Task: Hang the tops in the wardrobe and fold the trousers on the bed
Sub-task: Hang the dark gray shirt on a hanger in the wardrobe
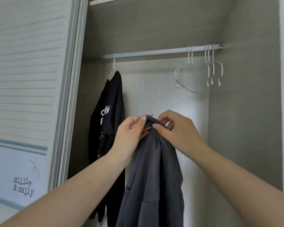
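A top hangs on a hanger at the rail's left end; bare hangers hang far right. Nearer, between them, both hands, left and right, hold a garment. The sliding door stands left.

Two dark tops, two hands, roughly six white hangers, one rail.

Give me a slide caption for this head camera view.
Both hands pinch a grey top before the wardrobe rail, beside a hung black top.
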Motion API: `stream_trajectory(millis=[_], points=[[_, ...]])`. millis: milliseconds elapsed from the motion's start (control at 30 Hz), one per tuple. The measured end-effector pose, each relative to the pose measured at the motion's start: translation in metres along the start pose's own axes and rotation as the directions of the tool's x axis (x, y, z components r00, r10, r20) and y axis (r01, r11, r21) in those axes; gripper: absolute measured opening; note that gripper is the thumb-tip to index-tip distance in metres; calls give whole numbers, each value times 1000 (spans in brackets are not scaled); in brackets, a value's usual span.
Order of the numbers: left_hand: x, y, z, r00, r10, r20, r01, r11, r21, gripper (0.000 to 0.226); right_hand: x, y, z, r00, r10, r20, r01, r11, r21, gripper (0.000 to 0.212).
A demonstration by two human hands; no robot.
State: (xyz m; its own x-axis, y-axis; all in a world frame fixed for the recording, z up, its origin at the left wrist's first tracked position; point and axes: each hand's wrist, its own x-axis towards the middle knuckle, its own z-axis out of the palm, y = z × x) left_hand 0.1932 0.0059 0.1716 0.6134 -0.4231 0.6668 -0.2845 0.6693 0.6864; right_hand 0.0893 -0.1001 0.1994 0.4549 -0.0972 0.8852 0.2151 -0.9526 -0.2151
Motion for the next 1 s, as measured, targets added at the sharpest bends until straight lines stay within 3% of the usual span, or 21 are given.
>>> stream_trajectory(millis=[367,500,600,733,867,1000], points=[[127,-9,24,996,86,0,-86,995,44,20,110,49,-14,995,-83,57,95,954,-284,16],[172,-12,36,989,149,-18,-148,987,55,21,160,72,-22,992,-128,-21,106,894,-436,36],[198,-21,39,980,197,-34,-195,980,44,19,196,93,-25,991,-110,-81,55,861,-506,38],[223,-37,37,973,228,-41,-226,973,56,20,230,123,-24,999,-10,-54,-33,667,-744,55],[239,-50,33,975,220,-29,-218,974,69,21,237,144,-31,995,-16,-97,-79,457,-886,46],[248,-60,30,978,209,-9,-209,976,56,23,229,158,-48,980,161,-114,-161,314,-936,48]])
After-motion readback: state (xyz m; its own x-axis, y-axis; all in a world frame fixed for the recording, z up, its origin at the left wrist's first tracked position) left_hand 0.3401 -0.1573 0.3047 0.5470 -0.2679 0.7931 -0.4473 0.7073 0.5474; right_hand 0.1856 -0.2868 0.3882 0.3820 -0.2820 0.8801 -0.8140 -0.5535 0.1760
